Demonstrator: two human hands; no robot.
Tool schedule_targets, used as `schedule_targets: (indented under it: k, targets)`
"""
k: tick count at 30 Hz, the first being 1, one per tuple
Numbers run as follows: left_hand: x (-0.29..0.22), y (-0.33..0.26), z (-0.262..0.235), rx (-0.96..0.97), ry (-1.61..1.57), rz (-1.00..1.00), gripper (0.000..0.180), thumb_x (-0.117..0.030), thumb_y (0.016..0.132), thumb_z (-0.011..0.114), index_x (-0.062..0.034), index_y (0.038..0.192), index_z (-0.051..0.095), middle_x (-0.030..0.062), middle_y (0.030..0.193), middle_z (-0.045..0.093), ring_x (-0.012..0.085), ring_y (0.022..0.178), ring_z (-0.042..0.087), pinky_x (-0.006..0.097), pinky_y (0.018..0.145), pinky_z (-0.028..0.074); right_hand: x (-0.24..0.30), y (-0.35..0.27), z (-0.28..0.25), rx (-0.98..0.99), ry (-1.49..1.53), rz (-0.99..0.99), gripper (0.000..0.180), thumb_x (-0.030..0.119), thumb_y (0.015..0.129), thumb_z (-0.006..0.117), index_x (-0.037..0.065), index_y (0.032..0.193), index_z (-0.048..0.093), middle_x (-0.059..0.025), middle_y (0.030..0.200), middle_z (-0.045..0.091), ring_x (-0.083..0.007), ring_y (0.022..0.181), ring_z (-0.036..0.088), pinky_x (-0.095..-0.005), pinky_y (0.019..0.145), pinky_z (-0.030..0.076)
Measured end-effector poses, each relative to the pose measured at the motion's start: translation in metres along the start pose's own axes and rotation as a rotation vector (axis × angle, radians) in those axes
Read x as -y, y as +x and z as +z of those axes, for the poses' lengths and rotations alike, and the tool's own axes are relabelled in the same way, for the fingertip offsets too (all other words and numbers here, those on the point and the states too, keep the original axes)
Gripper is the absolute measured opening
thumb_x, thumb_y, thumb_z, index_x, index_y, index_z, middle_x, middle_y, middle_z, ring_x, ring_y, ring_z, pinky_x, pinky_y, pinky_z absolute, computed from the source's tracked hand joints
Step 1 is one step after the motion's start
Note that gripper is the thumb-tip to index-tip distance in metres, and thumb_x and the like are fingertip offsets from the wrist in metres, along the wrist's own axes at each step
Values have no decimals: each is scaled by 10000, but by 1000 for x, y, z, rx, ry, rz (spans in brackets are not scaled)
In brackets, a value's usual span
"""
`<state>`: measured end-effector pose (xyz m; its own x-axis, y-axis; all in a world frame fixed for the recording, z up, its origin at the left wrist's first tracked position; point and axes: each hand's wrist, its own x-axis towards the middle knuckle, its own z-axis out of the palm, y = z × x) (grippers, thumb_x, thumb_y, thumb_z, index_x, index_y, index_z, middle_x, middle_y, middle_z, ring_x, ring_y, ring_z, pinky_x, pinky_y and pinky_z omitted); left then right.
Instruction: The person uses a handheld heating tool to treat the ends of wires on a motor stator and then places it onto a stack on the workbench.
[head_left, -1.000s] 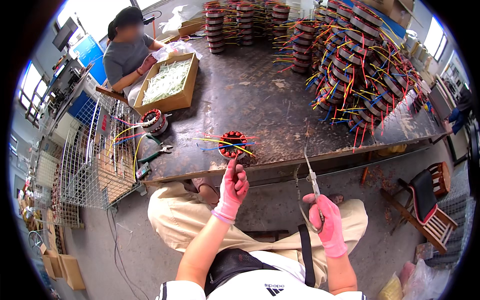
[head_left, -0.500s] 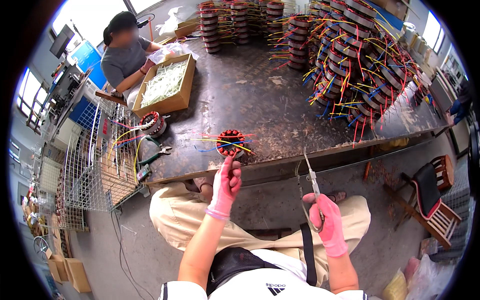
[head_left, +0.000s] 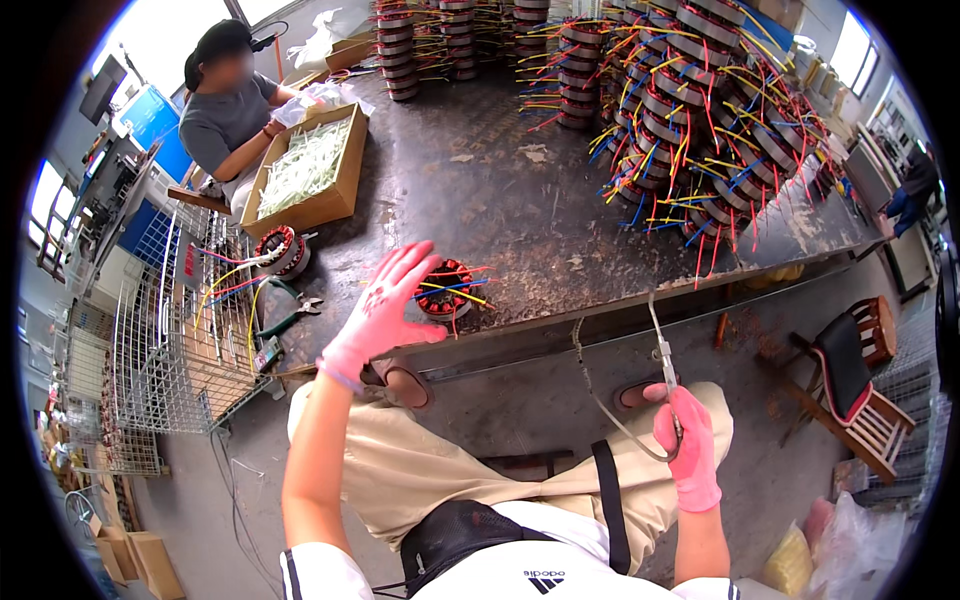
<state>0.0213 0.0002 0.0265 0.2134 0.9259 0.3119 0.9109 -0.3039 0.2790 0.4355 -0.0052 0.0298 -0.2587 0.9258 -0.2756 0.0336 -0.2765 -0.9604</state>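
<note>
A small motor stator [head_left: 447,290] with red windings and red, yellow and blue leads lies near the front edge of the table. My left hand [head_left: 385,303], in a pink glove, is over its left side, fingers stretched out and thumb apart, holding nothing. Part of the stator is hidden behind it. Further right, my right hand [head_left: 690,436], also in a pink glove, is closed around a slim pen-like tool [head_left: 665,362] with a long thin tip and a looping cord. Its tip points up toward the table edge.
Another stator [head_left: 282,252] and green-handled pliers [head_left: 292,315] lie at the table's left. Behind them stands a cardboard box [head_left: 345,190] of white sleeves beside a seated co-worker [head_left: 225,125]. Tall stator stacks [head_left: 690,110] fill the back right. A wooden chair [head_left: 850,385] stands right.
My left hand has left its pinch at the stator's front, moved up and left, and opened. My right hand has shifted right with the tool. The whole view has shifted slightly.
</note>
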Motion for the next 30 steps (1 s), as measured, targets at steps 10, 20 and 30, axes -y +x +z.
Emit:
schedule_targets:
  k: [10,20,30]
  targets:
    - [30,16,51,83,-234,-16,943,-367,580,844,-14,1350,429,170,1382,418,355,1280,409,421,1076,345,-3,-12,-6,-67,0,50,422,339,1001,396,-22,1021,614,54,488,367,-28,420,264,-208,424,194]
    - [14,17,57,-76,-164,-73,865,-436,572,843,-34,1254,495,152,1279,495,352,1223,446,444,1048,356,-8,-14,10,102,-23,27,387,306,999,418,-27,1032,612,45,512,411,-35,446,305,-205,437,225]
    - [2,10,72,-176,-55,-155,856,-442,557,849,-22,1221,508,146,1265,509,366,1218,441,474,1061,334,-34,7,26,378,-57,283,315,282,996,466,8,1056,609,29,578,466,-42,515,380,-210,482,301]
